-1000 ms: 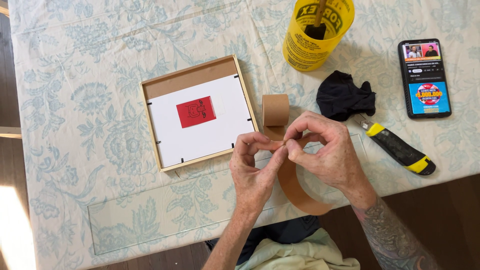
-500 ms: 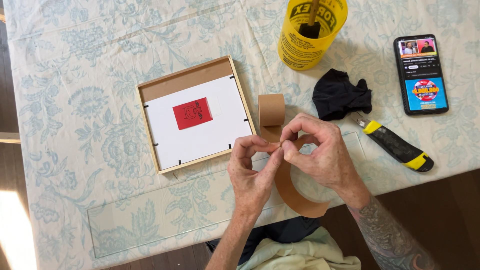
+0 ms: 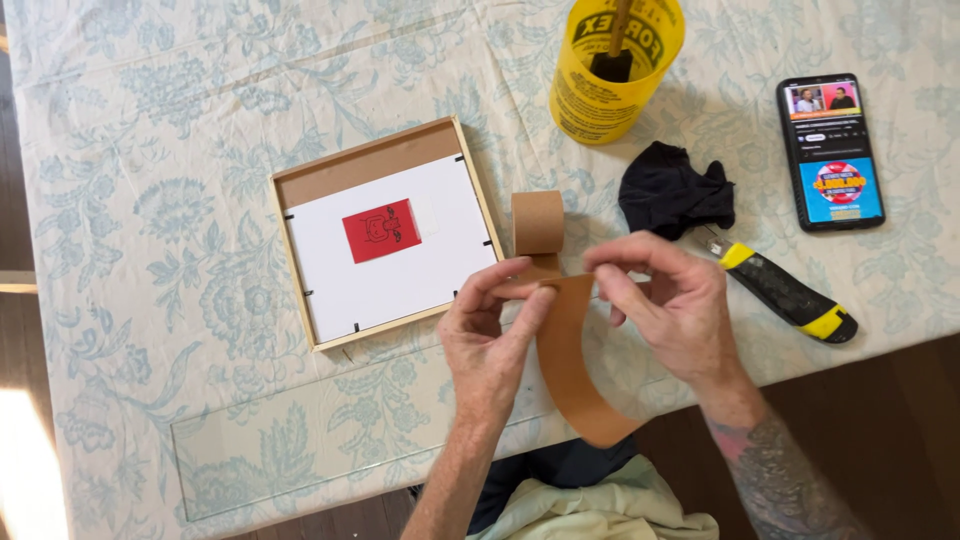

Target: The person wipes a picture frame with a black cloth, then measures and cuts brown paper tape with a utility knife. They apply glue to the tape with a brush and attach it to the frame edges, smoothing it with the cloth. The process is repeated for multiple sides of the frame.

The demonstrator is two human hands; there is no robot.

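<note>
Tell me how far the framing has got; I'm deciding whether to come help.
Done: the backing sits face-up in the wooden frame, held by small tabs. In hand: left hand and right hand pinch a strip pulled off the brown tape roll. Left: no tape on the frame's edges yet; the utility knife lies unused.

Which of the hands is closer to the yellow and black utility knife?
Right. The right hand sits just left of the utility knife; the left hand is farther left, beyond the brown tape strip.
</note>
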